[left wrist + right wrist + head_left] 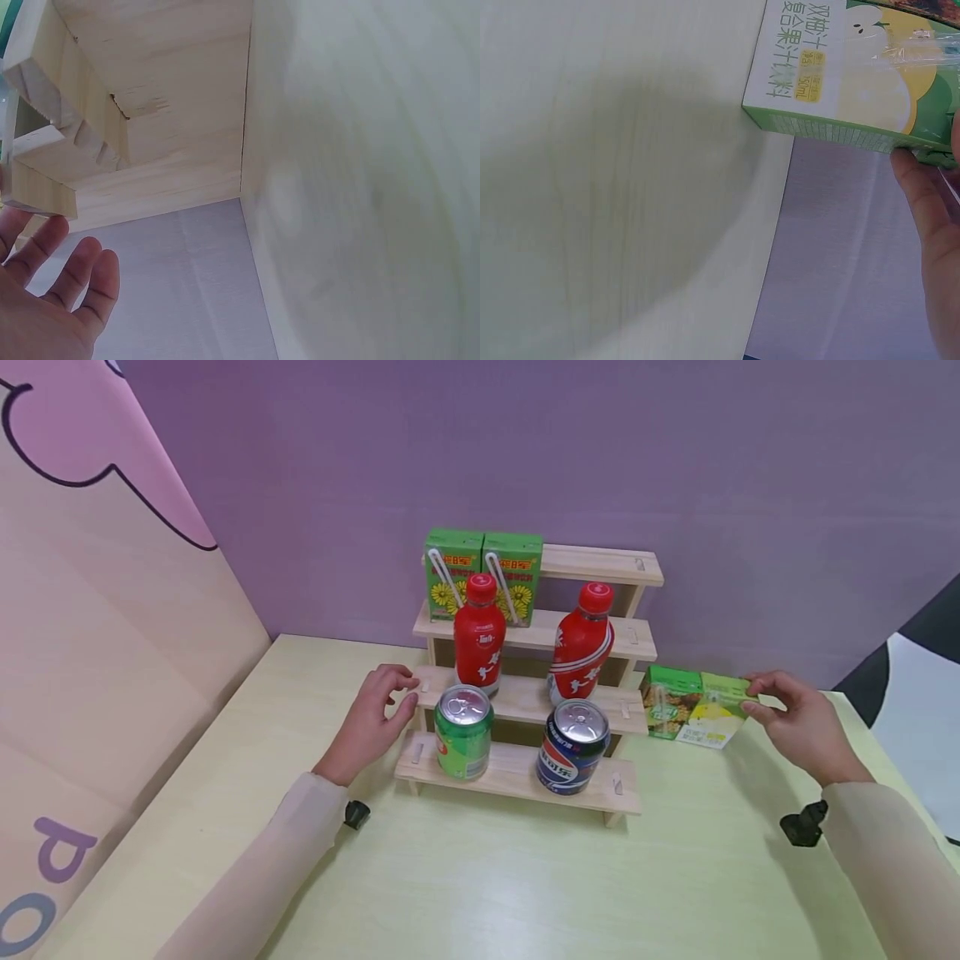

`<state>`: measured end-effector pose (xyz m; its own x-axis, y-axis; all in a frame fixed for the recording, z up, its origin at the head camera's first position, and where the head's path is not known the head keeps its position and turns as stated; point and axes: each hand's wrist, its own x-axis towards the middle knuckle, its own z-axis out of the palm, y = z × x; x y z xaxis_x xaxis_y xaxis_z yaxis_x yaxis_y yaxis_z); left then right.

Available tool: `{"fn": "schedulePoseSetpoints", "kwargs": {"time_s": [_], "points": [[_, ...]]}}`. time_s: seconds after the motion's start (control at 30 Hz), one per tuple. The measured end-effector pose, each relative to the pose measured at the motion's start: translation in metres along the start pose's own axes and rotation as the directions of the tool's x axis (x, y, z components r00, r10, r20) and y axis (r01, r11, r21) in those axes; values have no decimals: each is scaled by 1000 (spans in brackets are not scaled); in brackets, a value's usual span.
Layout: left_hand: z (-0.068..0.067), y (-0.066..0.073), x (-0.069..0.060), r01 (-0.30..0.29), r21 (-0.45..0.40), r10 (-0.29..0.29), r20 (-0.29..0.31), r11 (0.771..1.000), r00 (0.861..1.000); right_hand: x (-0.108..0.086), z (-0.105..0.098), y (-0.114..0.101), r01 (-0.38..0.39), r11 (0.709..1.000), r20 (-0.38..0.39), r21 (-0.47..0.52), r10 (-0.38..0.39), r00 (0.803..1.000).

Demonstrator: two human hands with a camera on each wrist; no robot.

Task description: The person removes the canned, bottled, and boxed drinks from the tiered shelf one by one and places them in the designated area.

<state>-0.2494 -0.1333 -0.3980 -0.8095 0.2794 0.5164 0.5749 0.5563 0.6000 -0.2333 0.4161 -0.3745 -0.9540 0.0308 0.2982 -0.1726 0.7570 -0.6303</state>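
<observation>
My right hand (pixel 806 727) holds the upper right corner of a green-and-yellow juice carton (pixel 716 710) between thumb and fingers. In the right wrist view, fingers rest along the side of this juice carton (pixel 870 75). Against its left side stands a darker green drink carton (pixel 670 702) with a brown picture, next to the shelf. My left hand (pixel 372 718) is at the left end of a stepped wooden shelf (pixel 517 777), its fingers loosely bent. The left wrist view has those fingers (pixel 71 274) by a board's end (pixel 37 187); whether they touch it I cannot tell.
On the shelf's lowest step stand a green can (pixel 463 735) and a dark blue can (pixel 572 747). Two red bottles (pixel 480 639) (pixel 583 647) occupy the step above. Behind them are two green drink boxes with straws (pixel 453 560) (pixel 517 564). A purple wall (pixel 525 443) borders the table.
</observation>
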Motion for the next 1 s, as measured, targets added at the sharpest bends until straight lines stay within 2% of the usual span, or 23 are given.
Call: {"fn": "schedulePoseSetpoints", "kwargs": {"time_s": [0.27,0.4,0.6,0.7,0.83,1.0], "points": [[1,-2,1,0,-2,0,-4,1000,1000,7,3,-2,1,1000,-4,28,-1,1000],[1,-3,0,2,4,-2,-8,1000,1000,10,6,-3,7,998,13,62,-7,1000],[1,-4,-1,3,-1,-3,-7,1000,1000,10,4,-4,-9,998,63,59,6,998],[1,-4,0,10,-1,-10,-2,1000,1000,9,0,-7,2,998,64,62,-6,998],[1,-4,0,15,2,-15,2,1000,1000,9,-3,-20,48,997,5,60,-48,999],[1,-2,0,24,10,-24,2,1000,1000,11,-9,-59,120,992,-45,48,-117,992]]}}
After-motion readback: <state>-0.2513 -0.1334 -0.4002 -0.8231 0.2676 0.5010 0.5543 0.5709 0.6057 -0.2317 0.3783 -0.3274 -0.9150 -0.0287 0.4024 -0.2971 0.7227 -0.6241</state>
